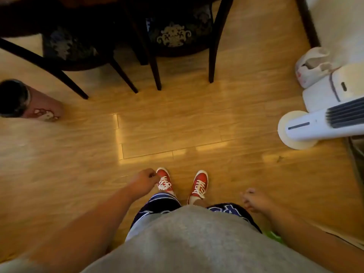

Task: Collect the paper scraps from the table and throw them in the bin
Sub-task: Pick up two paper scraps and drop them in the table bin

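Note:
I look straight down at a wooden floor. A pink bin [40, 106] with a dark liner and a cartoon cat print stands at the far left. My left hand [144, 179] hangs by my left leg with its fingers curled closed; whether it holds any scrap is hidden. My right hand [254, 200] hangs at my right side, blurred, fingers loosely bent, with nothing visible in it. No paper scraps show anywhere. The dark table's edge [29, 16] fills the top left corner.
Two dark chairs with patterned cushions [173, 36] stand ahead under the table, legs [155, 75] reaching onto the floor. A white fan or heater [307, 129] and a white appliance with a bag [315, 67] lie at the right. My red shoes [200, 184] are below.

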